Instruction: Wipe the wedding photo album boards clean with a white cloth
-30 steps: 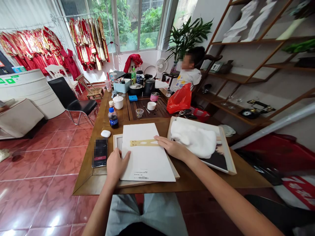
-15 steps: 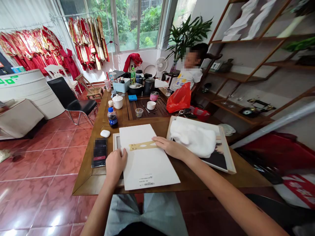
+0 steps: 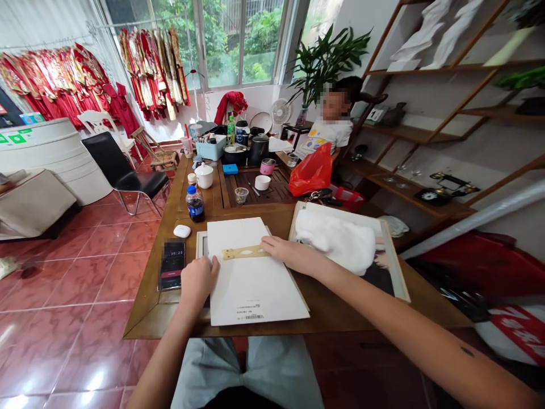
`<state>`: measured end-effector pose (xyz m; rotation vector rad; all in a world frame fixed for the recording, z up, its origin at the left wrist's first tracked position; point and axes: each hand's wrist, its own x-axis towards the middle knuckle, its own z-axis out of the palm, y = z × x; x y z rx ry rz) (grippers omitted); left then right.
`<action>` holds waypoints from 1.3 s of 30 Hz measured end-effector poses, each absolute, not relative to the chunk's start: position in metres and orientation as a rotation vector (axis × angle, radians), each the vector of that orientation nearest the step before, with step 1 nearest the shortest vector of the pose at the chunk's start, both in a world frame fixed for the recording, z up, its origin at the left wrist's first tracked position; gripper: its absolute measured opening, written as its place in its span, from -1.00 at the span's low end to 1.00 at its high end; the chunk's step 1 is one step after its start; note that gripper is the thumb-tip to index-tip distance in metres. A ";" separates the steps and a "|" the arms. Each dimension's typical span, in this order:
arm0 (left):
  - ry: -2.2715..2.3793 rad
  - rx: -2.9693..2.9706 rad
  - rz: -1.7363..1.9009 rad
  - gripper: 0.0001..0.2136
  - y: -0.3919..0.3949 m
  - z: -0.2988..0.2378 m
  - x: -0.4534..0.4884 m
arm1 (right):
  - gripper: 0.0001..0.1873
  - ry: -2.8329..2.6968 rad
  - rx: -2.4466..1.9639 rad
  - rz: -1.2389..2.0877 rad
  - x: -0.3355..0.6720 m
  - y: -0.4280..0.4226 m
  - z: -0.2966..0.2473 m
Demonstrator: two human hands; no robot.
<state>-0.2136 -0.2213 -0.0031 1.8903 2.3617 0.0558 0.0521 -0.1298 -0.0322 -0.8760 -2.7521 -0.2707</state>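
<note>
A white rectangular board (image 3: pixel 247 287) with a barcode near its front edge lies at a slant on a framed panel (image 3: pixel 200 245), whose left edge shows beneath it. My left hand (image 3: pixel 199 282) is closed on the board's left edge, fingers curled and partly hidden. Across the board lies a flat pale-yellow strip (image 3: pixel 240 251) with cut-out shapes, like a ruler. My right hand (image 3: pixel 286 253) comes over the board's right edge, its fingers on the strip's right end. The thumb of that hand is hidden.
Left of the board lie a phone (image 3: pixel 172 264) and a white earbud case (image 3: pixel 182 231). A blue-capped bottle (image 3: pixel 195 204) stands behind. On the right, a white cloth (image 3: pixel 334 238) covers part of a framed picture (image 3: pixel 394 272). A person (image 3: pixel 326 133) sits beyond a red bag (image 3: pixel 313 173).
The board has shifted slightly, its near edge a little higher in view. The strip and my right hand have moved slightly left. My left hand stays at the left edge.
</note>
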 end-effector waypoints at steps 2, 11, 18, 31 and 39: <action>2.343 1.902 0.037 -0.50 -0.220 0.000 -0.214 | -0.55 -2.741 -0.883 -0.306 0.058 -0.134 -0.019; 2.316 1.842 0.111 -0.50 -0.174 0.004 -0.216 | -0.36 -2.357 -1.400 -0.498 0.146 -0.142 -0.016; 2.317 1.746 0.236 -0.47 -0.161 -0.011 -0.210 | -0.53 -2.371 -1.368 -0.351 0.166 -0.129 -0.054; 2.276 1.830 0.287 -0.46 -0.178 -0.019 -0.207 | -0.55 -2.455 -0.658 -0.250 0.055 -0.230 0.014; 2.275 1.841 0.328 -0.53 -0.181 -0.016 -0.203 | -0.06 -2.701 -0.836 0.104 0.016 -0.246 -0.005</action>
